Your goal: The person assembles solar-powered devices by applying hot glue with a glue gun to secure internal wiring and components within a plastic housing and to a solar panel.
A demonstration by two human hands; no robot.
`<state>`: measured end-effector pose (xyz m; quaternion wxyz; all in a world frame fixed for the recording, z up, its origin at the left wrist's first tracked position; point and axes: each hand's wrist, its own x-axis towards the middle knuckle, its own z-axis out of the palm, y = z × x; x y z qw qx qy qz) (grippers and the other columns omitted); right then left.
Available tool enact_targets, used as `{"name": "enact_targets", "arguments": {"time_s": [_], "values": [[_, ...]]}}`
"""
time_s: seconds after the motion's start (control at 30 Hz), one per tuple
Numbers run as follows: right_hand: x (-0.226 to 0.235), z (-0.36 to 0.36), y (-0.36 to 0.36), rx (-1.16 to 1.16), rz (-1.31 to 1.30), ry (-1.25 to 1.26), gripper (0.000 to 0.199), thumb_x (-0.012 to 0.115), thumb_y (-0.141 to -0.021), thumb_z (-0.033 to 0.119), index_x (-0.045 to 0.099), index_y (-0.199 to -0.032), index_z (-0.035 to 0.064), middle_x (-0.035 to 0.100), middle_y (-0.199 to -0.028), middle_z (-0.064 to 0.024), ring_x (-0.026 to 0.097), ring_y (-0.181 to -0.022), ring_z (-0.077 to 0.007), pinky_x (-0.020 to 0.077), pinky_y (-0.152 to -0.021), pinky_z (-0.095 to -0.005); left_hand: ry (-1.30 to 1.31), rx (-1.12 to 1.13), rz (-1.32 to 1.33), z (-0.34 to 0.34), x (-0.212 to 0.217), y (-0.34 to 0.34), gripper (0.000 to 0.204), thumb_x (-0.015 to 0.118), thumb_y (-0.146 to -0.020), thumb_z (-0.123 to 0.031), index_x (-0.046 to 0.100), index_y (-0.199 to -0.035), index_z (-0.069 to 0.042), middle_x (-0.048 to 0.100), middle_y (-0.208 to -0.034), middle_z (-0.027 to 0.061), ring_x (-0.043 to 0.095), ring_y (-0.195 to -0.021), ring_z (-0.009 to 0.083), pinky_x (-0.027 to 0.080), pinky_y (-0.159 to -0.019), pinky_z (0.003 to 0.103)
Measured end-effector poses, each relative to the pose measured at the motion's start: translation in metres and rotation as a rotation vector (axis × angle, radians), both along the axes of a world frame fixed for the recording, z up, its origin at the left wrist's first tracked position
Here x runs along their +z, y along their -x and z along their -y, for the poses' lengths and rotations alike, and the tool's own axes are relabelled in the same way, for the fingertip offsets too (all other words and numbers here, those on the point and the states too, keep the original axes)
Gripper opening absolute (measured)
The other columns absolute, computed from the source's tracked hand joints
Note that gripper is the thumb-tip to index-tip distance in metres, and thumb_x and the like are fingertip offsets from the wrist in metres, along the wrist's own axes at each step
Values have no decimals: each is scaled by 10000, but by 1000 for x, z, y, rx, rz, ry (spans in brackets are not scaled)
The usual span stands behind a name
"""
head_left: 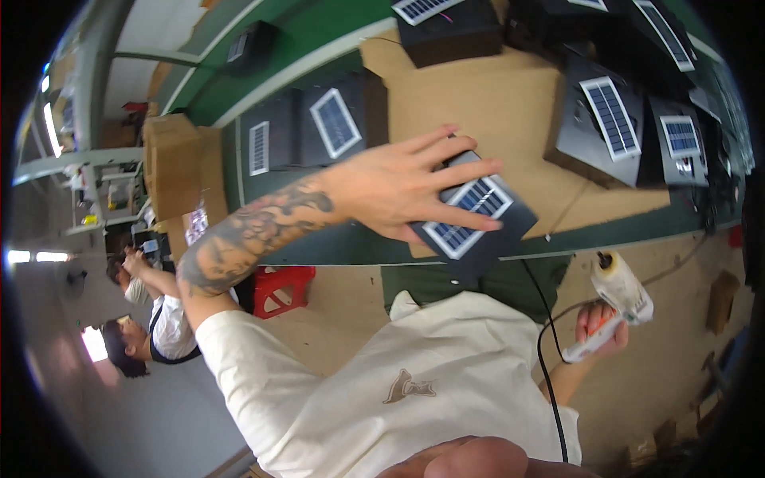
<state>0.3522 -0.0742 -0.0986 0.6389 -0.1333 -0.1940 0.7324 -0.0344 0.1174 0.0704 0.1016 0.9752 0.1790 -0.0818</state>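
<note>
My left hand (398, 185) reaches across a black box (518, 223) with a small solar panel (483, 199) on top. Its fingers spread over the panel and its thumb lies at the near left edge, gripping the box. The box is at the table's near edge, in front of my body, and part of it is hidden under the hand. In my right hand (607, 328), off the table's near edge, is a white glue gun (629, 295) with its dark nozzle pointing up and away. A black cable hangs close by.
Cardboard (446, 99) covers part of the green table (355, 251). More black boxes with solar panels stand at the right (578, 131), the back and the left (351, 95). An open carton (171, 167), a red stool (287, 291) and a co-worker (163, 331) are at the left.
</note>
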Motion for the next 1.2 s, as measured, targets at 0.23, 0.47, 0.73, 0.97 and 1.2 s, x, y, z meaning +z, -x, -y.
{"name": "enact_targets", "arguments": {"time_s": [0.23,0.47,0.73,0.97,1.2], "values": [[-3,8,-4,-57,-46,-3,446,490,-933,391,562,-1037,-37,611,-796,-205,606,-655,-334,522,-570,-362,-17,585,97,63,-8,-9,790,724,-776,-511,407,-1465,-288,263,-1508,288,323,-1299,505,307,-1039,623],[12,-26,13,-7,0,60,448,527,-921,356,547,-1087,-59,634,-849,-230,620,-714,-357,516,-516,-347,58,458,68,56,-15,9,739,804,-664,-382,538,-1353,-384,306,-1561,25,223,-1380,496,144,-1070,739],[7,-33,27,60,-306,-59,459,605,-821,284,566,-1132,-52,651,-900,-226,668,-734,-375,557,-705,-491,54,467,60,62,4,-8,722,810,-663,-336,558,-1339,-345,331,-1520,115,352,-1258,512,310,-1034,680],[27,-27,37,-118,-17,132,532,683,-854,384,521,-1181,-4,594,-1119,-218,548,-1162,-418,536,-848,-500,75,543,244,69,-7,-5,694,797,-684,-348,571,-1340,-328,281,-1555,171,355,-1268,470,286,-1043,565],[62,-14,27,-58,232,-58,551,603,-901,508,529,-1178,37,610,-1122,-174,552,-1139,-385,462,-890,-475,1818,948,1544,76,-55,44,651,571,-905,-371,417,-1406,15,536,-1360,174,524,-1258,283,411,-1052,414]]}}
